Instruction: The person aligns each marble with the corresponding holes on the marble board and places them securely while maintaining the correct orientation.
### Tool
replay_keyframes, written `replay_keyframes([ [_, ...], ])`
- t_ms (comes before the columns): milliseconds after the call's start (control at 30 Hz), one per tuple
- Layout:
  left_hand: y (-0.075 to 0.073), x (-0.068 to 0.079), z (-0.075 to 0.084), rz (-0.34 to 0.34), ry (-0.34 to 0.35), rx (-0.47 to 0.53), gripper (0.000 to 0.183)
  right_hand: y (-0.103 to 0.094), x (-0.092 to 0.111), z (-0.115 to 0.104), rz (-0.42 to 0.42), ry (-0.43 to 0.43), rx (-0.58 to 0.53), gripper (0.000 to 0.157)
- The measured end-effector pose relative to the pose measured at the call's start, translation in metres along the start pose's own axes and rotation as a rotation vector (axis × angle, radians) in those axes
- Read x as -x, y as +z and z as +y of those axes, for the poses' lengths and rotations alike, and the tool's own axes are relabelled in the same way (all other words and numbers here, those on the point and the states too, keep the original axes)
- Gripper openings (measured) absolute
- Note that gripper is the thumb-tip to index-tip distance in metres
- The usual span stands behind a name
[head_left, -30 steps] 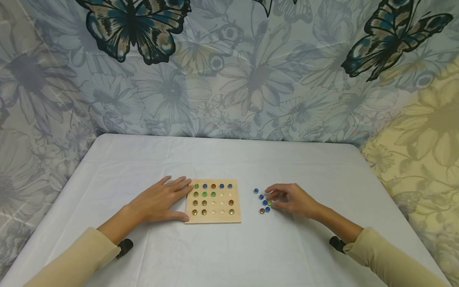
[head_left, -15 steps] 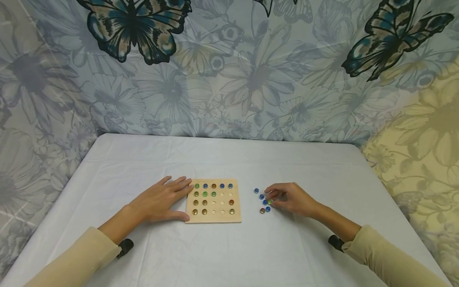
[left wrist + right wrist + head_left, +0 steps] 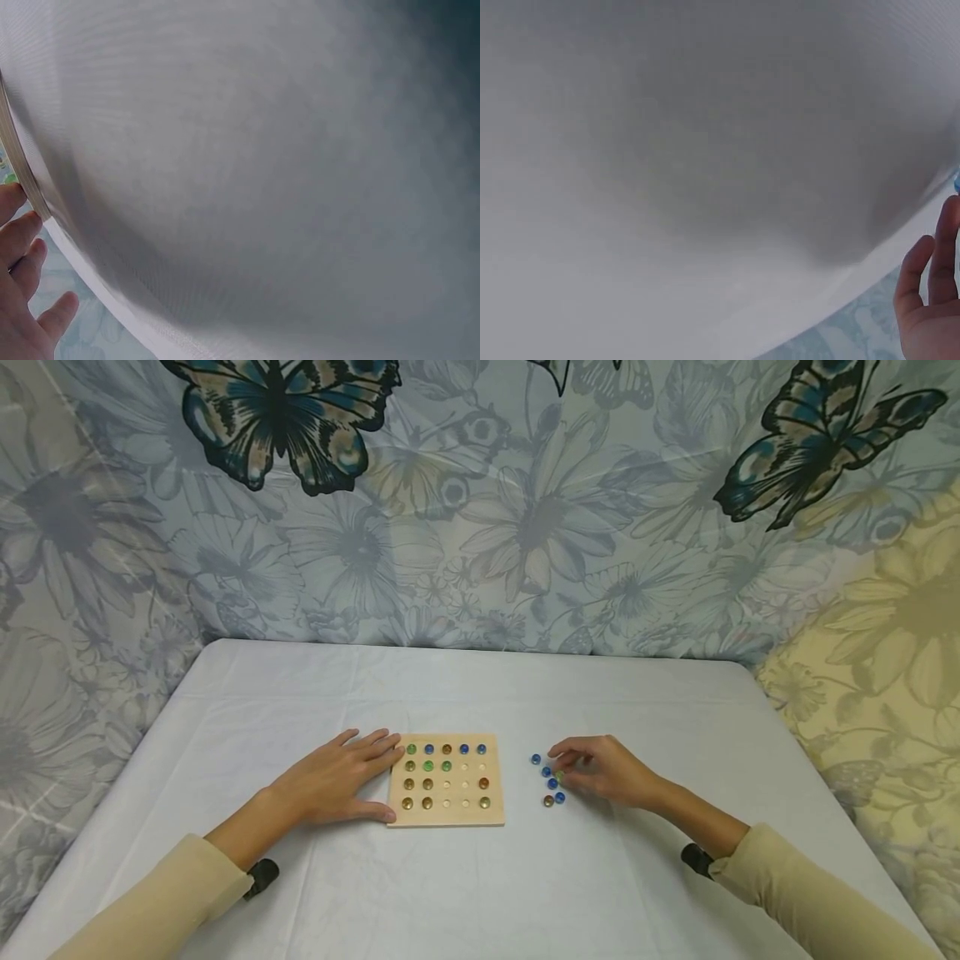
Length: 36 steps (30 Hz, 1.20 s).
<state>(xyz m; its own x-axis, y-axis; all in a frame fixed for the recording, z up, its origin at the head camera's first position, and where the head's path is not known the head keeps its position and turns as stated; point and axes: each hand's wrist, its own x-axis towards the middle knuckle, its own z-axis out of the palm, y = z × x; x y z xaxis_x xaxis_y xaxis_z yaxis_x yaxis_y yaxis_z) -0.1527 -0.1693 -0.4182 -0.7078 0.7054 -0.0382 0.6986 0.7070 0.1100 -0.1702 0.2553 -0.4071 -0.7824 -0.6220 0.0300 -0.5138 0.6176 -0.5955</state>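
Observation:
In the head view a square-cornered wooden board lies on the table, with rows of round hollows; many hold green, blue, amber or brown glass marbles. My left hand rests at its left edge, fingers spread, fingertips and thumb touching the board. To the board's right my right hand pinches a yellow-green marble between thumb and fingertips. Beside those fingertips lie several blue marbles and one brown marble. The left wrist view catches the left fingers by the board's edge.
A white cloth covers the table, whose far edge meets a fabric backdrop printed with flowers and butterflies. Bare hollows show in the board's middle and right columns. Each wrist wears a small black camera.
My right hand has shifted slightly left and away from me, the yellow-green marble moving with its fingertips. The left hand and the board stay where they were.

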Motion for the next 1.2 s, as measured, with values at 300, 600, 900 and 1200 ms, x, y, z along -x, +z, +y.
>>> replay_keyframes([
  [300,0.001,0.0,-0.001,-0.006,-0.005,0.004,0.096,-0.005,-0.013,-0.009,0.009,-0.002,-0.002,0.033],
  [600,0.001,0.001,-0.001,0.007,-0.002,0.013,0.096,0.003,-0.036,-0.022,0.004,-0.027,-0.025,0.031],
  [900,0.004,0.002,-0.002,0.02,0.006,0.019,0.095,0.022,-0.057,-0.038,-0.049,-0.073,-0.066,0.032],
  [1200,0.004,0.001,-0.002,0.017,0.011,0.009,0.095,0.037,-0.071,-0.045,-0.051,-0.092,-0.069,0.031],
])
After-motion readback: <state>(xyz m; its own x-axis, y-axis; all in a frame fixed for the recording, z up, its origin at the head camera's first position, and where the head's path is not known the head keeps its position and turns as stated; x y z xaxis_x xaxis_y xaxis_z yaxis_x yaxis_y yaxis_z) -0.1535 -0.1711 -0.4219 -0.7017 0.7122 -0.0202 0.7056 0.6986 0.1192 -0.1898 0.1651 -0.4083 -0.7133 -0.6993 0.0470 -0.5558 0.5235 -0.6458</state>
